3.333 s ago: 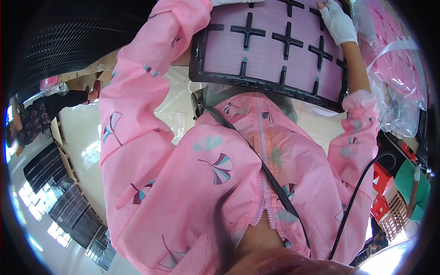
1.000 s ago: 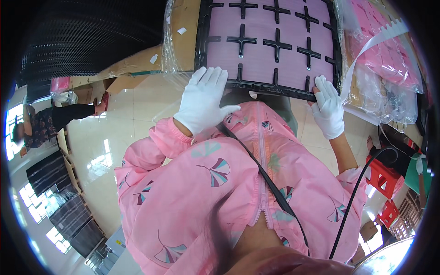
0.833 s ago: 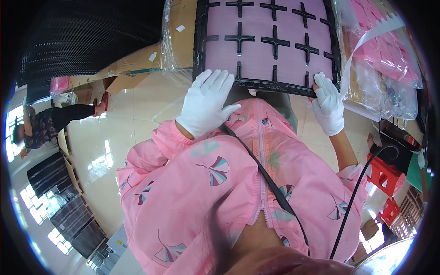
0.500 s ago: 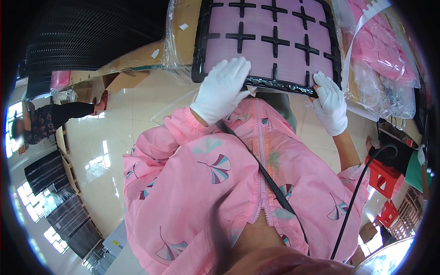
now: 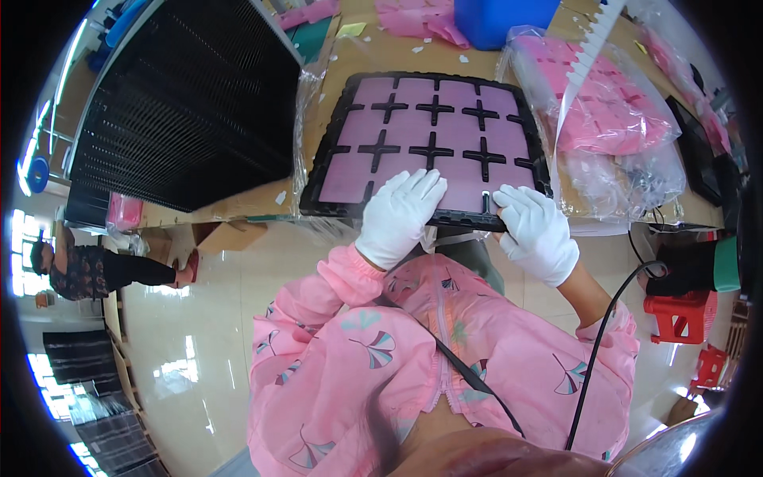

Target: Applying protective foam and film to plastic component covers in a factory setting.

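Observation:
A black rectangular tray [image 5: 318,208] with cross-shaped ribs lies on the table, and pinkish-purple sheet [image 5: 457,188] shows between the ribs. My left hand [image 5: 401,219], in a white glove, rests with fingers outstretched over the near rim, fingertips on the sheet. At the near right part of the rim, my right hand [image 5: 539,237], gloved too, has its fingers bent over the top and its thumb against the edge, gripping the tray.
Left of the tray stands a large black ribbed panel [image 5: 199,103]. To the right lie pink pieces in clear plastic [image 5: 612,95] and a white toothed strip [image 5: 584,67]. A blue bin [image 5: 505,22] stands behind. Another person [image 5: 95,266] is at far left; red stools [image 5: 679,314] stand at right.
The view has tilted up, so more of the table shows. My left hand has slid rightward along the tray's near rim and farther onto the sheet. My right hand stays near the right corner.

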### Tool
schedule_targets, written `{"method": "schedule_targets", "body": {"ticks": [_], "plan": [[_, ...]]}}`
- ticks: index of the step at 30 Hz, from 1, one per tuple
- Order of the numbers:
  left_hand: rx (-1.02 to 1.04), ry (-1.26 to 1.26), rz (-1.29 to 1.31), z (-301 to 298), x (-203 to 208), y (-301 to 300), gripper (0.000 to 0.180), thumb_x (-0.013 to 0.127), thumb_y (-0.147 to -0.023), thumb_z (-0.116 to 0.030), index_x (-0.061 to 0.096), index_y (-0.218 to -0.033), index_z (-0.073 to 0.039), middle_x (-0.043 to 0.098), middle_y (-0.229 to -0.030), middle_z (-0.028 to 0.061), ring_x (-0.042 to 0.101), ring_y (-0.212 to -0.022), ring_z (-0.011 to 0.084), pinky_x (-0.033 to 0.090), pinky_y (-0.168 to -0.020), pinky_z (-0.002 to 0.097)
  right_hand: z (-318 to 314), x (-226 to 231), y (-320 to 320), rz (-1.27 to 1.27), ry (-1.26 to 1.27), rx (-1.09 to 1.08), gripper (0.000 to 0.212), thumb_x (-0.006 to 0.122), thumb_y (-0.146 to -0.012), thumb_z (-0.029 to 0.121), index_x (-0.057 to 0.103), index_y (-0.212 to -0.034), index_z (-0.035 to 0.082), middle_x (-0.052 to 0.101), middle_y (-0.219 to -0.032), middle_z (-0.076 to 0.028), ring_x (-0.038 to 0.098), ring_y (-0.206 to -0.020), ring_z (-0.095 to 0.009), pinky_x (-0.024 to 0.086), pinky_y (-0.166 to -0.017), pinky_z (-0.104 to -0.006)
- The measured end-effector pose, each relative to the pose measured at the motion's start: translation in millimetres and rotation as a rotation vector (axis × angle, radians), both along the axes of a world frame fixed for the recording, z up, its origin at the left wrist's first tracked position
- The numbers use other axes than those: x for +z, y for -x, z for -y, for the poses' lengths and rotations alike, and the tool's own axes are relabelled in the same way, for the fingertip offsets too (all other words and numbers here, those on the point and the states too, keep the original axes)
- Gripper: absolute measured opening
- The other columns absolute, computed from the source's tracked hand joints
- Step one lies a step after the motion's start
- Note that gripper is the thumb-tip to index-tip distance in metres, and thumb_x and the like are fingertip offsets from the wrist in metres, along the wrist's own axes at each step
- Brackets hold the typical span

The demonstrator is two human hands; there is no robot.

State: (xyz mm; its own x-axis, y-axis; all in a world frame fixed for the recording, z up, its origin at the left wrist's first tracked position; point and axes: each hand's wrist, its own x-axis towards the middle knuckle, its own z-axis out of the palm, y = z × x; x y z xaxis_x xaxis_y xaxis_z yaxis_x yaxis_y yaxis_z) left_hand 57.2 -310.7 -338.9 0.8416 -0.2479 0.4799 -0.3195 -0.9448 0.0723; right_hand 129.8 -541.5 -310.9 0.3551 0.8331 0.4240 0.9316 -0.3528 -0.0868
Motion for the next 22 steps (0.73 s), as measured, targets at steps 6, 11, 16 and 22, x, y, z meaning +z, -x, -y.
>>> {"method": "schedule_targets", "body": {"ticks": [6, 11, 16, 22], "plan": [[-0.067, -0.017, 0.324, -28, 36, -14, 0.040, 0.057, -0.069, 0.001, 0.062, -0.106, -0.013, 0.066, -0.107, 0.0046, 0.063, -0.097, 0.0216, 0.050, -0.086, 0.0337, 5, 64, -5, 0.046, -0.256, -0.045, 0.046, 0.069, -0.075, 0.023, 0.054, -0.109, -0.005, 0.055, -0.120, -0.022, 0.051, -0.113, -0.042, 0.039, -0.098, -0.0441], [-0.016, 0.202, 0.394, -62, 103, -4, 0.044, 0.056, -0.062, 0.011, 0.066, -0.100, -0.009, 0.068, -0.100, 0.0065, 0.064, -0.096, 0.0254, 0.050, -0.086, 0.0348, 35, 61, -11, 0.070, -0.687, -0.091, 0.050, 0.054, -0.092, 0.036, 0.051, -0.121, -0.006, 0.050, -0.129, -0.024, 0.048, -0.119, -0.043, 0.037, -0.100, -0.0464], [0.347, 0.728, 0.640, -76, 153, 3, 0.023, 0.077, -0.074, -0.015, 0.063, -0.083, 0.002, 0.063, -0.071, 0.0099, 0.055, -0.060, 0.0179, 0.047, -0.060, 0.0294, 39, 47, -11, 0.033, -0.717, -0.107, 0.045, 0.052, -0.093, 0.029, 0.051, -0.121, -0.006, 0.051, -0.128, -0.023, 0.050, -0.118, -0.040, 0.039, -0.099, -0.0442], [0.401, 0.864, 0.858, -124, 219, 20, 0.034, 0.066, -0.087, -0.019, 0.061, -0.120, -0.012, 0.058, -0.121, 0.0148, 0.060, -0.100, 0.0297, 0.043, -0.087, 0.0248, 31, 46, -10, 0.048, -0.635, -0.065, 0.039, 0.057, -0.090, 0.018, 0.052, -0.121, -0.004, 0.053, -0.127, -0.022, 0.052, -0.117, -0.038, 0.042, -0.097, -0.0430]]}}
